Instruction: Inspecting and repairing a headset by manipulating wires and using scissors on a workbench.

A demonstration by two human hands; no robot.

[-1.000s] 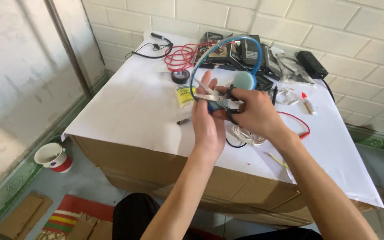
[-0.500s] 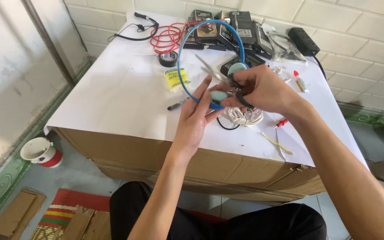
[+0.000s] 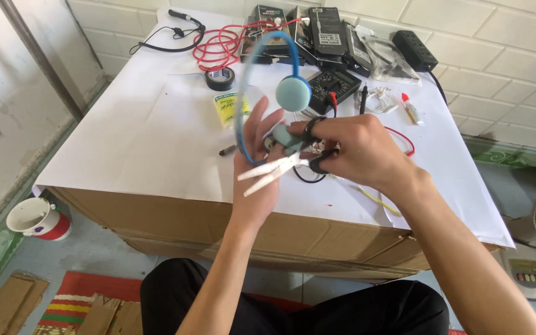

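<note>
Scissors with black handles and pale blades point(image 3: 280, 169), held in the right hand point(image 3: 358, 152), now point left across the left hand point(image 3: 257, 167), whose grip closes on one teal earcup of a blue-banded headset point(image 3: 294, 93). Compared with a moment ago, the headset is raised higher above the white-covered counter point(image 3: 125, 142), near a black tape roll point(image 3: 220, 78).
</note>
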